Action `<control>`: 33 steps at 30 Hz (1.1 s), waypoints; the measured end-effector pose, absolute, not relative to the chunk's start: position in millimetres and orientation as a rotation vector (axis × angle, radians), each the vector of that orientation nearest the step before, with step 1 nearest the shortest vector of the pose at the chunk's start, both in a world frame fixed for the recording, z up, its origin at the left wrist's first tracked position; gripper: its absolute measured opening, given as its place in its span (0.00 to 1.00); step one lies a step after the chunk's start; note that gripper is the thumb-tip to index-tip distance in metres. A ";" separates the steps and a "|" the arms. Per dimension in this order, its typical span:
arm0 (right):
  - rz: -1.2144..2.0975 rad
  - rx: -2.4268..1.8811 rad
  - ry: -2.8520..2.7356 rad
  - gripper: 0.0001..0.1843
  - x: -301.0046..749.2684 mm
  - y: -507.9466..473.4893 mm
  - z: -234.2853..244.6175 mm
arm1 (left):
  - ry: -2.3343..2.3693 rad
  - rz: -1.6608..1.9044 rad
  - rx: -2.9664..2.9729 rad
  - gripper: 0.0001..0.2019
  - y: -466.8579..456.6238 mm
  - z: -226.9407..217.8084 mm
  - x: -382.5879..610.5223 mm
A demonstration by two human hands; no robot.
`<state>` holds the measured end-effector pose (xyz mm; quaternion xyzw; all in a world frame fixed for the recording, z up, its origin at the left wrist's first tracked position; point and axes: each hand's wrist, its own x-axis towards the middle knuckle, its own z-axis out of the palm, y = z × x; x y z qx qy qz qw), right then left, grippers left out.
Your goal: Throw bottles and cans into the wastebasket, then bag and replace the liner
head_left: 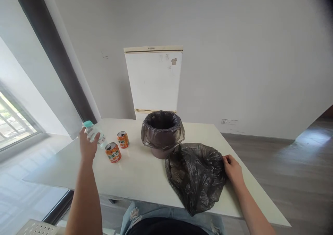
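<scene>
My left hand is closed around a clear plastic bottle with a teal cap, held tilted just above the white table at its left side. Two orange drink cans stand upright just right of the bottle, their tops opened. My right hand pinches the right edge of a loose dark plastic bag lying crumpled on the table near its front edge. Behind the bag stands a small bin lined with another dark bag, its mouth open.
A white fridge stands against the wall behind the table. A window is at the far left. Wooden floor extends to the right. A white perforated object sits at the lower left by my knees.
</scene>
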<state>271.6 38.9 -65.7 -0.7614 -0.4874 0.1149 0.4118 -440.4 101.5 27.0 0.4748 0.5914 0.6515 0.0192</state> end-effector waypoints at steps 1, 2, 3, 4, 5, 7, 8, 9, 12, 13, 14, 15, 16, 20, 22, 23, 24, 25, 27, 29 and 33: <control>0.289 -1.920 -1.225 0.21 272.0 39.2 -66.2 | 1.774 1.983 1.446 0.42 105.6 21.6 -440.8; 0.291 -1.924 -1.224 0.22 272.5 39.5 -66.9 | 1.746 1.949 1.430 0.42 109.2 16.4 -440.5; 0.294 -1.926 -1.224 0.22 272.9 39.6 -67.7 | 1.716 1.918 1.408 0.42 112.2 11.3 -439.9; 0.295 -1.925 -1.225 0.22 273.3 39.7 -68.3 | 1.698 1.889 1.392 0.41 114.9 6.5 -439.2; 0.296 -1.922 -1.227 0.23 273.5 39.5 -68.9 | 1.685 1.869 1.373 0.41 117.4 2.1 -438.4; 0.294 -1.914 -1.229 0.23 273.6 39.1 -69.5 | 1.668 1.858 1.343 0.40 121.7 -5.0 -437.2; 0.294 -1.908 -1.230 0.23 273.5 38.8 -69.4 | 1.662 1.857 1.337 0.40 123.6 -7.3 -436.7; 0.295 -1.904 -1.230 0.23 273.3 38.5 -69.2 | 1.651 1.860 1.339 0.39 125.3 -8.8 -436.4; 0.299 -1.908 -1.227 0.23 272.1 37.8 -67.5 | 1.625 1.865 1.374 0.40 128.9 -9.0 -435.7; 0.301 -1.913 -1.225 0.23 271.7 37.7 -66.9 | 1.629 1.852 1.385 0.42 129.5 -8.4 -435.6; 0.305 -1.916 -1.223 0.23 271.4 37.5 -66.2 | 1.638 1.834 1.392 0.43 130.0 -8.1 -435.6; 0.307 -1.917 -1.220 0.22 271.1 37.4 -65.7 | 1.649 1.814 1.398 0.45 130.2 -8.1 -435.8; 0.309 -1.915 -1.218 0.22 271.0 37.4 -65.2 | 1.657 1.800 1.402 0.45 130.4 -8.7 -436.3; 0.315 -1.912 -1.220 0.22 270.8 37.1 -64.0 | 1.664 1.772 1.393 0.47 132.1 -15.3 -441.4; 0.316 -1.917 -1.224 0.22 270.8 37.0 -63.9 | 1.662 1.760 1.359 0.49 133.5 -19.3 -444.2; 0.315 -1.919 -1.225 0.22 270.8 36.9 -64.0 | 1.658 1.758 1.344 0.49 134.0 -21.0 -445.2; 0.313 -1.919 -1.226 0.22 270.9 36.9 -64.2 | 1.649 1.760 1.332 0.50 134.5 -22.3 -445.9; 0.313 -1.919 -1.226 0.22 271.0 37.0 -64.6 | 1.637 1.761 1.325 0.51 134.8 -23.3 -446.3; 0.314 -1.919 -1.226 0.22 271.3 37.3 -65.5 | 1.626 1.756 1.315 0.52 134.7 -24.1 -446.3; 0.313 -1.919 -1.227 0.22 271.7 37.8 -66.6 | 1.634 1.749 1.301 0.53 133.7 -23.6 -445.6; 0.302 -1.910 -1.231 0.23 272.4 38.7 -68.5 | 1.683 1.736 1.297 0.52 126.4 -19.8 -442.3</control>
